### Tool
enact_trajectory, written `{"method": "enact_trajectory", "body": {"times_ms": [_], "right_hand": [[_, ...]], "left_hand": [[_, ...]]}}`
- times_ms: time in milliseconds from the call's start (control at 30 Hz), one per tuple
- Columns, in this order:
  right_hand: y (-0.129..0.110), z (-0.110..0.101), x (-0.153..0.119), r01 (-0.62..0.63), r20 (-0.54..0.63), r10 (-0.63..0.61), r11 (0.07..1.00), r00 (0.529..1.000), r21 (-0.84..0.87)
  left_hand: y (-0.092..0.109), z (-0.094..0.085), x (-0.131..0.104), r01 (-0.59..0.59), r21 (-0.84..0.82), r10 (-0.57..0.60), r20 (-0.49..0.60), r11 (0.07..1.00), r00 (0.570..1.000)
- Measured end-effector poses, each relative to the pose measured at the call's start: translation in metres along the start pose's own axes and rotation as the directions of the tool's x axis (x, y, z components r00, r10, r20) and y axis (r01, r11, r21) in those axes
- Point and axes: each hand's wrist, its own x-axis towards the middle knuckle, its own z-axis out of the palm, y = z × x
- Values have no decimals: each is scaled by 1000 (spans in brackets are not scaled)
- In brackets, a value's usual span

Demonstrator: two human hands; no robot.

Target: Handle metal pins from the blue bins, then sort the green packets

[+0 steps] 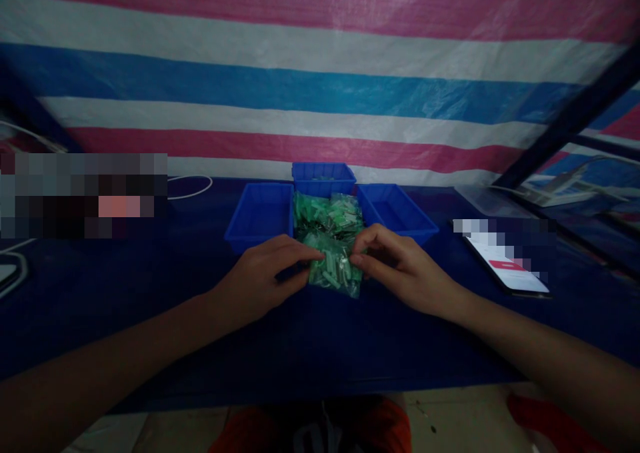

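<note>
Between my two hands is a small clear plastic bag [334,273] with several pale green, stick-like pieces inside. My left hand [267,270] pinches its left edge between thumb and fingers. On the opposite edge, my right hand [397,263] grips the plastic with thumb and forefinger. Just behind lies a heap of similar green bags [327,212], partly covered by the one I hold. What exactly the green pieces are is too dim to make out.
Blue plastic bins stand around the heap: a left bin [260,213], a back bin [324,176] and a right bin [397,210]. A lit phone [520,276] lies to the right on the dark blue table [320,346]. A white cable [193,190] loops at the back left. Striped sheeting [300,86] hangs behind.
</note>
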Motion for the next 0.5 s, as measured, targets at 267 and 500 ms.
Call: {"method": "enact_trajectory", "body": {"times_ms": [267,500], "right_hand": [[-2,-7,2,137,120,-134,990,984,-14],[3,0,3,98,-17,-102,980,995,-173]], "left_hand": [[-2,0,1,27,109,-15,-109,994,994],[2,6,3,297,-134,-290,71,945,954]]}}
